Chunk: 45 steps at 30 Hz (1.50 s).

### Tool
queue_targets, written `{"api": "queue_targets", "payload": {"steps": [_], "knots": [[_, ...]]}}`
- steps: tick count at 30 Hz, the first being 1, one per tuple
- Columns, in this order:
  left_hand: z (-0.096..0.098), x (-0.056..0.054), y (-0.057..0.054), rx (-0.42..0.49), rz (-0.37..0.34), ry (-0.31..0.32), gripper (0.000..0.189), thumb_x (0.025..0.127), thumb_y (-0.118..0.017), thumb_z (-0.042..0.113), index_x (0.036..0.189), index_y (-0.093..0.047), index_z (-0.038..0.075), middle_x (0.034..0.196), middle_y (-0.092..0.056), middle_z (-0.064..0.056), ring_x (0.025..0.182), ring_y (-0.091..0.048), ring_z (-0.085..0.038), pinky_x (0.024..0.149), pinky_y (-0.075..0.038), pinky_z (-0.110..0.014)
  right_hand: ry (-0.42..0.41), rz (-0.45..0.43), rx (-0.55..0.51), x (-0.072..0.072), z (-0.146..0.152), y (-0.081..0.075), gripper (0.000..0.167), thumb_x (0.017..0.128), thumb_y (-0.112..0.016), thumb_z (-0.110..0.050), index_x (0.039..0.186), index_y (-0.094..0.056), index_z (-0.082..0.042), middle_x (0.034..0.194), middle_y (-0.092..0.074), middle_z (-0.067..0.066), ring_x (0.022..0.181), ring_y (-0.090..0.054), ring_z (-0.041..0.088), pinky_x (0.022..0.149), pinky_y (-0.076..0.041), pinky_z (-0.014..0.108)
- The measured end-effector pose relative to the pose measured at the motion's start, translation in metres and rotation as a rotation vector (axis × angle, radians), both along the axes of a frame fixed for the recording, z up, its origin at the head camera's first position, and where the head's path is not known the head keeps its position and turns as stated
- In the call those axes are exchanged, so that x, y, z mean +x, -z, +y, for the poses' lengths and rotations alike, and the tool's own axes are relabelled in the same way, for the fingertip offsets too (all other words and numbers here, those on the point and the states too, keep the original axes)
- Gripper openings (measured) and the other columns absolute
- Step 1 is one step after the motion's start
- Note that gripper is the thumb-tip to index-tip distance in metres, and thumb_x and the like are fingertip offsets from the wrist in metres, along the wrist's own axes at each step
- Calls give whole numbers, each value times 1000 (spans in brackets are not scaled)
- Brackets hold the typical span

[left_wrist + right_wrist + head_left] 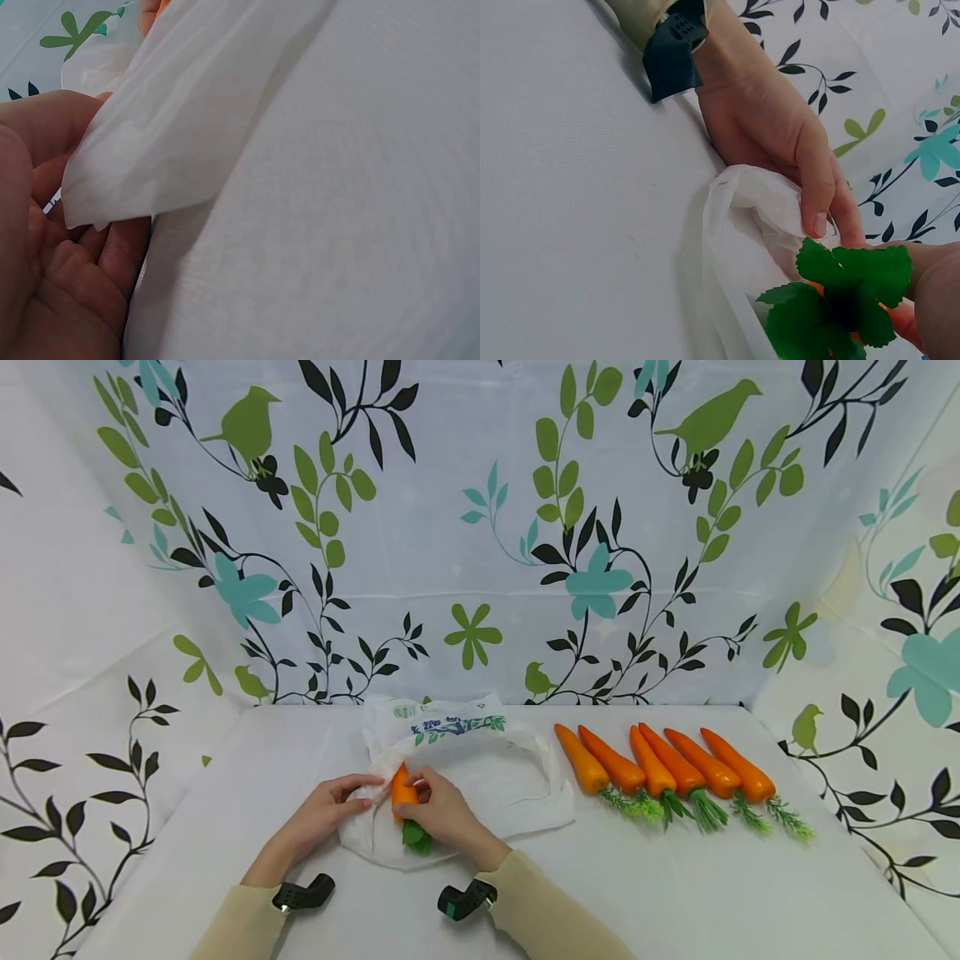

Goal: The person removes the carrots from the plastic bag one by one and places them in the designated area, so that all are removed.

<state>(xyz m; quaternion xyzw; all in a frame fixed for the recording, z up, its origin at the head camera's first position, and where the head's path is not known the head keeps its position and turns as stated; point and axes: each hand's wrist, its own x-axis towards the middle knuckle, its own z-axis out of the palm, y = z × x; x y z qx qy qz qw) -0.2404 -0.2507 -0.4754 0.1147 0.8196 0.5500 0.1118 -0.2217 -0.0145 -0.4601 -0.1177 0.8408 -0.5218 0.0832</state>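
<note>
A white plastic bag (480,777) with printing lies spread on the table, its mouth open. My right hand (442,810) grips an orange carrot (403,793) over the bag's left part, the carrot's green leafy top (416,837) toward me. In the right wrist view those leaves (840,300) hide part of the carrot. At the bag's left edge, my left hand (330,810) pinches the thin plastic. The left wrist view shows a fold of the bag (157,142) between the thumb and fingers of that hand (67,270).
Several more carrots (678,760) with green tops lie side by side on the table to the right of the bag. A white cloth (675,893) covers the table. Behind it hangs a curtain (450,527) patterned with leaves and birds.
</note>
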Motion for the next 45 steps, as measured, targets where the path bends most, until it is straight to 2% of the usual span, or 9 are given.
{"api": "queue_targets", "payload": {"steps": [9, 14, 20, 26, 31, 35, 45], "knots": [[0, -1, 0, -6, 5, -4, 37, 94, -69, 19, 129, -65, 8, 145, -51, -15, 145, -26, -38, 116, -12, -63, 55, -25, -6, 0, -4, 1, 30, 86, -78, -25, 109, -59, -20, 105, -61, -2, 84, -53, 15, 75, -51, 27], [0, 0, 0, 4, -1, -2, 37, 94, -69, 19, 129, -65, 8, 146, -50, -15, 145, -26, -37, 116, -12, -63, 66, -28, 6, 1, -5, -1, 30, 87, -76, -23, 112, -60, -22, 105, -61, -2, 85, -53, 16, 79, -52, 30], [-1, 1, 0, 13, -7, 1, 38, 93, -70, 20, 129, -65, 8, 145, -50, -15, 143, -28, -36, 116, -15, -61, 35, 2, 46, 2, -5, -5, 30, 90, -70, -19, 121, -67, -22, 111, -62, -2, 88, -53, 15, 84, -49, 32], [-1, 0, 0, 14, 0, 12, 38, 93, -69, 19, 129, -65, 7, 143, -52, -15, 141, -32, -35, 116, -18, -61, -2, 20, 41, 5, -2, -8, 26, 91, -65, -9, 112, -76, -20, 112, -64, -3, 90, -51, 17, 82, -45, 34], [0, 0, 0, 7, -6, 5, 37, 93, -70, 18, 129, -65, 8, 142, -53, -15, 141, -33, -34, 116, -19, -60, 20, 13, 61, 7, 2, -10, 21, 90, -69, -15, 109, -75, -23, 117, -63, 0, 97, -52, 19, 91, -47, 40], [1, 1, -1, 6, -7, 4, 37, 93, -69, 18, 129, -65, 8, 143, -53, -15, 141, -33, -35, 116, -18, -60, 31, 4, 50, 6, 7, -10, 19, 88, -72, -19, 106, -73, -21, 116, -62, 2, 96, -52, 19, 88, -49, 39], [0, 0, 1, -7, 13, 2, 36, 94, -69, 18, 128, -66, 9, 143, -53, -15, 141, -33, -35, 116, -18, -60, 33, -3, 28, 5, 19, -9, 19, 87, -73, -14, 103, -73, -24, 112, -65, -4, 89, -54, 17, 79, -50, 32]]}}
